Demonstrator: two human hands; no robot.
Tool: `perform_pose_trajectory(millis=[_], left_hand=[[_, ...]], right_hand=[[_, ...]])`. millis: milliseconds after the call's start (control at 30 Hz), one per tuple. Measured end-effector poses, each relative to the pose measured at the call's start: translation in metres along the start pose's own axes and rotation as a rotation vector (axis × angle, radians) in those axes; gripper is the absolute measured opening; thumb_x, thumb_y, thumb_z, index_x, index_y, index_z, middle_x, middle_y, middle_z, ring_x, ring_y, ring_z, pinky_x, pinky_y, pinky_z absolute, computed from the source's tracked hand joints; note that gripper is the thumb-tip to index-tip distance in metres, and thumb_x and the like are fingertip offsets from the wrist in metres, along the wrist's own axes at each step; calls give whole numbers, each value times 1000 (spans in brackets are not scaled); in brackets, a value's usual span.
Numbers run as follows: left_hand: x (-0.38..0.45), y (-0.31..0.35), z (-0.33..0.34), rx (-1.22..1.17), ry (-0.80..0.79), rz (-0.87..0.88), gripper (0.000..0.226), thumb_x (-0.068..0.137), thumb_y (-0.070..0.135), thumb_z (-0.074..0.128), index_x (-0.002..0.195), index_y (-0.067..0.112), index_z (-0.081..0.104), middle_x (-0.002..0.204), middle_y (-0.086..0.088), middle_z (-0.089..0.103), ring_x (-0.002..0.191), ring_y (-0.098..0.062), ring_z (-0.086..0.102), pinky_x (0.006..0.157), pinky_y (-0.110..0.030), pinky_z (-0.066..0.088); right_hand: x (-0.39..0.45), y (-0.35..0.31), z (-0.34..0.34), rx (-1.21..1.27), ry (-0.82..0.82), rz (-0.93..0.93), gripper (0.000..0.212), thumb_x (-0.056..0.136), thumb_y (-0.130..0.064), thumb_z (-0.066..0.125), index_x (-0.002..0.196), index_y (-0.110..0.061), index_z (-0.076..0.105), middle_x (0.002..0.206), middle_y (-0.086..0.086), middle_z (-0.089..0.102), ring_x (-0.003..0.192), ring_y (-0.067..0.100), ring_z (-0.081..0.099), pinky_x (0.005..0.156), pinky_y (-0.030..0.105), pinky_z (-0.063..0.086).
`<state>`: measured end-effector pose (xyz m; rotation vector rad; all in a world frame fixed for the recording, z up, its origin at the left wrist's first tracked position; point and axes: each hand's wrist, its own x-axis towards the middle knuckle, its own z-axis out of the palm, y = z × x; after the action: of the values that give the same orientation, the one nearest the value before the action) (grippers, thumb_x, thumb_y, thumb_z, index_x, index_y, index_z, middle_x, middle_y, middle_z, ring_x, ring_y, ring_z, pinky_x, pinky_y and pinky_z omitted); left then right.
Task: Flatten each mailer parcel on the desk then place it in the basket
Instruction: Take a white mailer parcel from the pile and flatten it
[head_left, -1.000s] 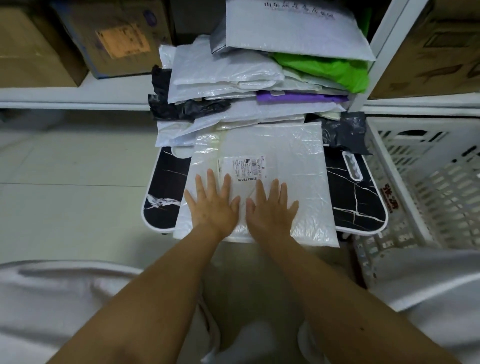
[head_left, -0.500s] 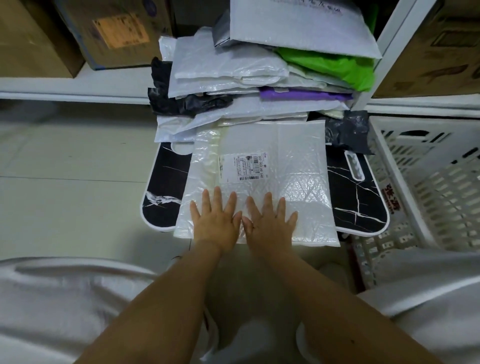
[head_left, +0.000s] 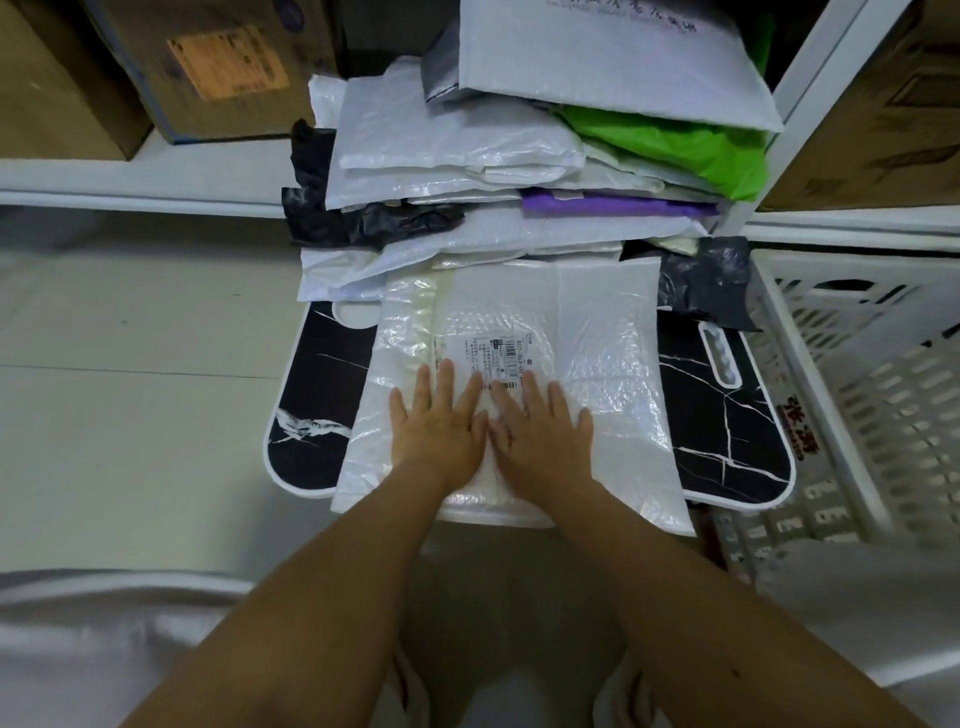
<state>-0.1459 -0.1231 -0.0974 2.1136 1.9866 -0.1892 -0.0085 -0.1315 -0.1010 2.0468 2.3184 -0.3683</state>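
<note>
Mailer parcel (head_left: 597, 322) overhangs desk (head_left: 727, 415) edge beneath both flat hands.

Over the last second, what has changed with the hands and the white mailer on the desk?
Both hands slid back toward the person, then forward again: the left hand and right hand now press flat, side by side, on the white bubble mailer, fingertips reaching its label. Nothing was gripped or released. The mailer, the parcel stack behind it and the basket stayed put.
</note>
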Motion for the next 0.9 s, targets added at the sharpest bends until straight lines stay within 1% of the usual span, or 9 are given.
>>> perform_pose_trajectory(millis=[67, 133, 233, 300, 367, 467, 600, 800, 900], left_hand=[[1, 1, -2, 20, 34, -7, 54, 100, 49, 10, 151, 37, -2, 161, -2, -8, 148, -28, -7, 116, -55, 7], [3, 1, -5, 31, 119, -8, 48, 100, 45, 17, 148, 35, 17, 158, -4, 12, 145, -29, 11, 112, -53, 19], [4, -2, -11, -14, 282, -66, 28, 95, 31, 37, 120, 22, 45, 124, -5, 44, 118, -25, 44, 96, -42, 38], [0, -9, -18, -64, 340, -278, 26, 91, 27, 44, 114, 15, 46, 113, -6, 45, 106, -24, 47, 89, -40, 40], [-4, -20, -25, -199, 295, -505, 34, 91, 31, 45, 117, 9, 43, 119, -12, 45, 110, -28, 47, 89, -43, 42], [-12, -32, -31, -368, 208, -598, 42, 94, 33, 44, 124, 4, 38, 127, -19, 46, 117, -35, 45, 89, -47, 43], [-22, -27, -37, -538, 131, -631, 37, 92, 21, 46, 122, 6, 32, 128, -21, 47, 117, -39, 48, 91, -48, 42], [-50, -7, -56, -483, 79, -592, 50, 90, 13, 44, 135, 11, 21, 122, -21, 54, 112, -38, 55, 86, -45, 44], [-62, 7, -73, -397, 32, -528, 46, 90, 13, 43, 135, 10, 34, 127, -19, 53, 115, -36, 54, 88, -43, 46]], right_hand=[[4, 0, -1, -21, 38, -4, 50, 99, -53, 20, 148, -41, 18, 160, -2, 14, 145, 29, 17, 110, 60, 17], [9, 2, -6, -23, 91, -30, 46, 99, -51, 25, 143, -40, 29, 153, -3, 29, 135, 28, 32, 104, 55, 28], [13, 16, -17, 23, 169, -44, 36, 99, -41, 30, 127, -28, 49, 126, 0, 51, 112, 25, 49, 90, 43, 41], [11, 31, -25, 41, 278, 113, 29, 96, -35, 37, 116, -21, 52, 113, 3, 53, 104, 23, 50, 83, 40, 44], [8, 50, -31, 44, 376, 418, 34, 92, -36, 48, 120, -17, 48, 117, 7, 51, 108, 25, 48, 87, 41, 42], [-5, 78, -40, 232, 306, 721, 46, 91, -35, 55, 126, -10, 39, 125, 17, 49, 113, 33, 48, 91, 48, 45], [-21, 93, -48, 507, 212, 684, 39, 93, -20, 52, 126, -9, 33, 118, 20, 56, 100, 38, 58, 80, 43, 48], [-50, 77, -75, 377, 220, 560, 44, 91, -11, 50, 132, -21, 37, 117, 18, 52, 98, 36, 57, 70, 35, 41], [-61, 69, -95, 289, 236, 524, 31, 92, -12, 49, 123, -17, 52, 118, 16, 52, 97, 34, 57, 69, 32, 39]])
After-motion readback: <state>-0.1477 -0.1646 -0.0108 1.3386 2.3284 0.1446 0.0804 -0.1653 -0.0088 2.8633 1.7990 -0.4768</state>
